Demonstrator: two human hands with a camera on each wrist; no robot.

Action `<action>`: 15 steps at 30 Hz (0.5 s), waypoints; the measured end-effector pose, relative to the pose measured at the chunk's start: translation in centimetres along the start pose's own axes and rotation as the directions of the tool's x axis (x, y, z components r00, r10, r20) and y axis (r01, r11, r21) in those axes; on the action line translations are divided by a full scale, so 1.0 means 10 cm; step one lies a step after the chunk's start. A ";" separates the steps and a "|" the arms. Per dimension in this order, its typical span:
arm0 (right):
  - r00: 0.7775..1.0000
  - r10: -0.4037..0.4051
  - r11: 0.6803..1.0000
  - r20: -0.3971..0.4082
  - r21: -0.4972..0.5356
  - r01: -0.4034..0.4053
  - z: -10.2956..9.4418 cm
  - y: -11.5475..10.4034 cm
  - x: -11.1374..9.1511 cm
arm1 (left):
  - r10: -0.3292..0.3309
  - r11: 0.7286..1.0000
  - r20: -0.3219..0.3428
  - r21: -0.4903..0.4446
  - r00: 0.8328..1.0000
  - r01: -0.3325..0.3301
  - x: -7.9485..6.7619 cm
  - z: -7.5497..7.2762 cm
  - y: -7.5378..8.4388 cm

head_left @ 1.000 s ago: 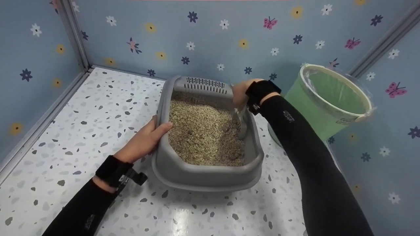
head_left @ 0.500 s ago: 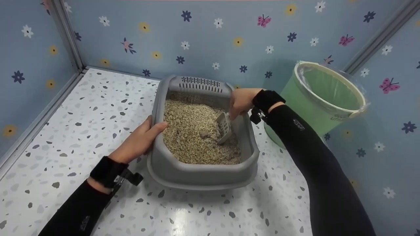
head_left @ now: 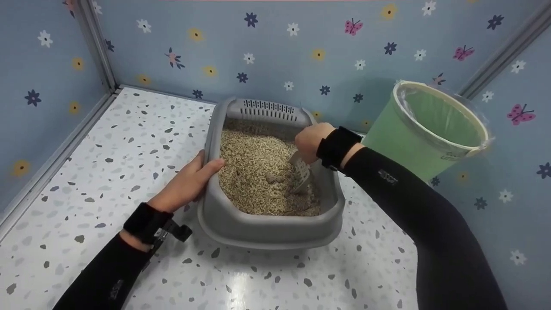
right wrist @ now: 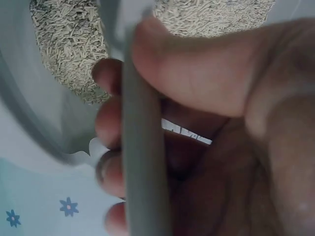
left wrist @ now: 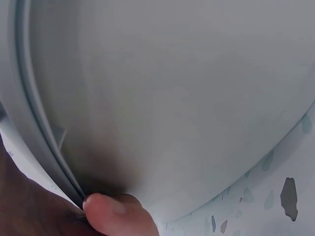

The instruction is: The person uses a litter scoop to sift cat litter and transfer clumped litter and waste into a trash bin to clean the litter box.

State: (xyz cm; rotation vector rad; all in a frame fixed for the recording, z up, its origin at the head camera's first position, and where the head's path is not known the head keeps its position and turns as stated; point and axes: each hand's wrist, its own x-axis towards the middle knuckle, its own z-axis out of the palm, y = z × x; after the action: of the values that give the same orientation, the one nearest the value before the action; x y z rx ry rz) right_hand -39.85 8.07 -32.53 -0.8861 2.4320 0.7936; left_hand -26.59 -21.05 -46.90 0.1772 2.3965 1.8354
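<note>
A grey litter box (head_left: pixel 271 234) stands on the speckled surface, partly filled with pale pellet litter (head_left: pixel 252 163). My left hand (head_left: pixel 189 181) grips its left rim, thumb over the top edge; the left wrist view shows a fingertip (left wrist: pixel 118 211) against the box's outer wall. Inside the right part of the box, my right hand (head_left: pixel 313 140) holds a light-coloured litter scoop (head_left: pixel 302 175), its slotted blade down at the litter. In the right wrist view, thumb and fingers wrap round the scoop's handle (right wrist: pixel 142 162). A brownish clump (head_left: pixel 273 178) lies just left of the blade.
A green bin (head_left: pixel 400 137) with a cream rim and clear plastic liner stands right of the box, behind my right forearm. Blue patterned wall panels (head_left: pixel 275 47) close off the back and both sides. Slots pierce the box's raised back wall.
The scoop has moved left from the box's right wall into the litter, and the clump now sits farther left. My right hand is lower and nearer. The left hand keeps its grip.
</note>
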 end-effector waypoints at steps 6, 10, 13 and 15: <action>0.995 -0.073 0.990 0.075 0.124 0.063 0.04 0.08 -0.03 | 0.001 1.000 -0.006 0.011 1.000 -0.001 0.00 -0.01 0.02; 0.995 -0.090 0.983 0.048 0.166 0.081 0.09 0.07 -0.03 | 0.000 1.000 0.001 0.002 1.000 0.000 0.00 -0.02 0.00; 0.993 -0.116 0.979 0.031 0.174 0.109 0.12 0.01 -0.01 | -0.006 1.000 0.008 -0.004 1.000 0.006 -0.01 -0.01 -0.02; 0.990 -0.140 0.973 0.033 0.188 0.131 0.15 -0.06 0.03 | -0.001 1.000 0.010 -0.002 1.000 0.001 -0.01 0.00 -0.03</action>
State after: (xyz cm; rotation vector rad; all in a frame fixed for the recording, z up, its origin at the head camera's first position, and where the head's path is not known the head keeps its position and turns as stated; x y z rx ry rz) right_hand -39.33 8.53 -34.04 -0.9387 2.3315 0.5220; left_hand -26.50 -21.15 -47.20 0.1841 2.3875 1.8321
